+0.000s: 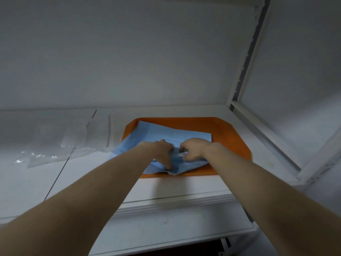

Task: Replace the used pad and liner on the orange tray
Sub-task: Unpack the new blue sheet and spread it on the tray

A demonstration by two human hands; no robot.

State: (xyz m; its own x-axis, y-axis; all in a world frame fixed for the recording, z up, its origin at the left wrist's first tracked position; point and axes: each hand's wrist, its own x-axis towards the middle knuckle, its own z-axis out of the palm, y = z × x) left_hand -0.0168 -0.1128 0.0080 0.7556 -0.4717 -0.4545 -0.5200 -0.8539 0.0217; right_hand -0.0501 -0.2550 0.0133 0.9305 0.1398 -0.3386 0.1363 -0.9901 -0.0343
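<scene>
On the white desk (184,183), right of centre and close to the far wall, sat the orange tray (228,137), and both bare hands were down on it! A blue pad (166,133) lay crumpled across the tray, its far edge fairly flat, its left part spilling over the tray's left rim onto the desk, and its near edge bunched up in wrinkles. The left hand (162,150) pressed into the pad's middle, fingers (168,164) reaching toward the near edge and curled into the folds, its grip narrow and pinching the blue material. The right hand (191,148) sat just beside it, almost touching, fingers tucked under and closed on the same bunched patch; something pale and shiny showed between the two hands, too small to make out. Orange showed bare along the tray's right side and far rim. Off to the left, well apart from the tray, a clear plastic bag (60,143) lay flat and glinting on the desk. A white frame (258,126) ran along the right.
</scene>
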